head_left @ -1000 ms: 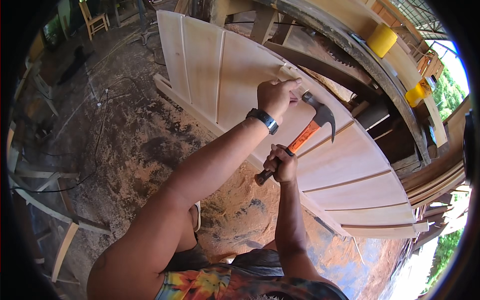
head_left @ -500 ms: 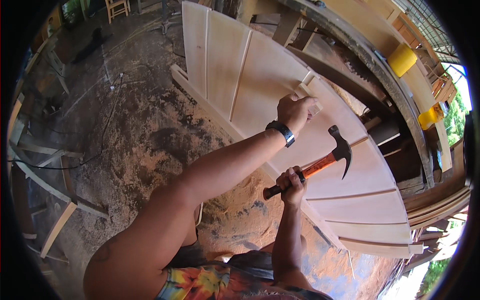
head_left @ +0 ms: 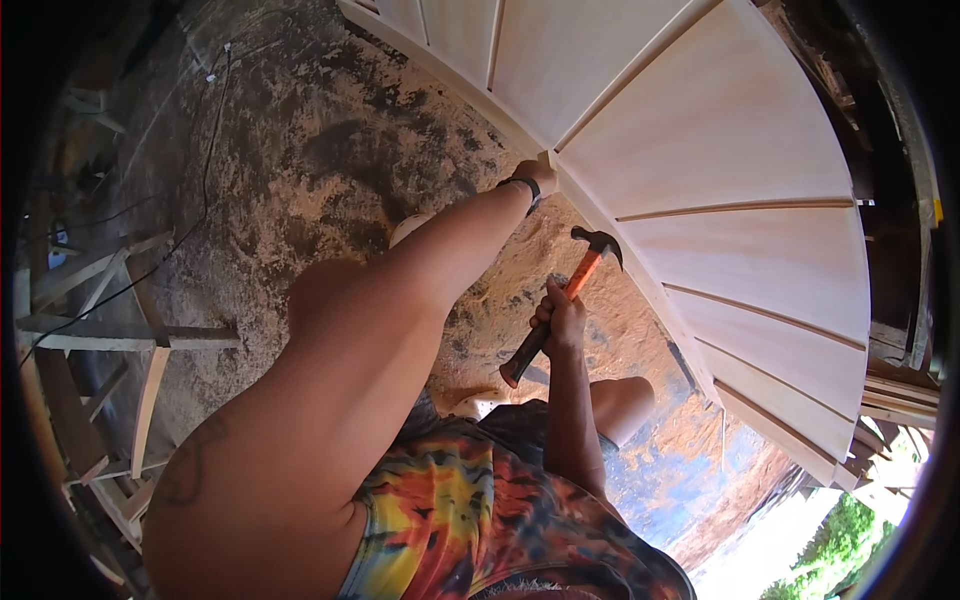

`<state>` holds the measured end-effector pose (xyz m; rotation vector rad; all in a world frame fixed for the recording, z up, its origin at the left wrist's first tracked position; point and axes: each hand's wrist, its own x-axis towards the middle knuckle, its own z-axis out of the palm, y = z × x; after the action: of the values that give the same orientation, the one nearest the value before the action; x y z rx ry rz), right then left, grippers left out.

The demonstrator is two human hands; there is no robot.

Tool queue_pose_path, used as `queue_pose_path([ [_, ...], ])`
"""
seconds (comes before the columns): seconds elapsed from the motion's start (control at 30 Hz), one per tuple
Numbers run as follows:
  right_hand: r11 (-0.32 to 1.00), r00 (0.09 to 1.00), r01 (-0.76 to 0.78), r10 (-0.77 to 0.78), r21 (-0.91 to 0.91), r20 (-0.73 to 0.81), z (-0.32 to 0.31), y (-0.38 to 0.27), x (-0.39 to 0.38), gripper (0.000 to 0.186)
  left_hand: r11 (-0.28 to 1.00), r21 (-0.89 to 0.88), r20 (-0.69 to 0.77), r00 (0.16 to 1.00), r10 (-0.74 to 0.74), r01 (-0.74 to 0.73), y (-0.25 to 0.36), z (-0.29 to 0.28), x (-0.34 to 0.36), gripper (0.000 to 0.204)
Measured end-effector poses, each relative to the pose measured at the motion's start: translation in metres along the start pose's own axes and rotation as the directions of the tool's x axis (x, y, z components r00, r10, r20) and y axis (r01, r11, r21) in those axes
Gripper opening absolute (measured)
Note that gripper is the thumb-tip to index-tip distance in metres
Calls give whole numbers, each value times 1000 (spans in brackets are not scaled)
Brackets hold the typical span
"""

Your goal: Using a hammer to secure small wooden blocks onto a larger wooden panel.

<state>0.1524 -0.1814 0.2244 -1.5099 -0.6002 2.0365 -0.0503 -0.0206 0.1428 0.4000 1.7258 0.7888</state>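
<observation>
Hammer (head_left: 583, 270) is in the right hand (head_left: 564, 315), fingers wrapped tight round the handle, butt poking out below. Long axis runs lower left to upper right; face end points toward the left hand (head_left: 537, 178), claw curves toward the rail (head_left: 653, 289). Claw near the rail in view, can't tell if touching.

Left hand is up and left of the hammer head, well apart from it, and is the nearer hand to the panel (head_left: 715, 125). It's at the rail's outer edge, by the foot of a strip (head_left: 640, 75). Its fingers look curled; small pale block (head_left: 544, 158) shows at them, can't tell if gripped or part of the rail.

Panel lies up and right of both hands, strips fanning across it. Watch (head_left: 524, 189) on left wrist. Dusty floor (head_left: 615, 320) shows below the rail, bent knee (head_left: 622, 405) below right. Wooden frame (head_left: 190, 338) and cord (head_left: 206, 185) well off left.
</observation>
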Motion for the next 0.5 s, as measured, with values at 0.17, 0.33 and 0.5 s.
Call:
queue_pose_path([
  [0.17, 994, 994, 106, -106, 11, -19, 21, 5, 6, 16, 961, -262, -67, 995, 67, -83, 3, 11, 26, 25],
  [0.33, 988, 992, 64, -48, 141, -114, 25, 2, 34, 15, 940, -329, 77, 995, -68, 89, -7, 14, 59, 17],
  [0.5, 988, 982, 32, -3, 148, -187, 25, 14, 46, 16, 889, -455, 114, 993, 3, 50, -10, 21, 80, 15],
])
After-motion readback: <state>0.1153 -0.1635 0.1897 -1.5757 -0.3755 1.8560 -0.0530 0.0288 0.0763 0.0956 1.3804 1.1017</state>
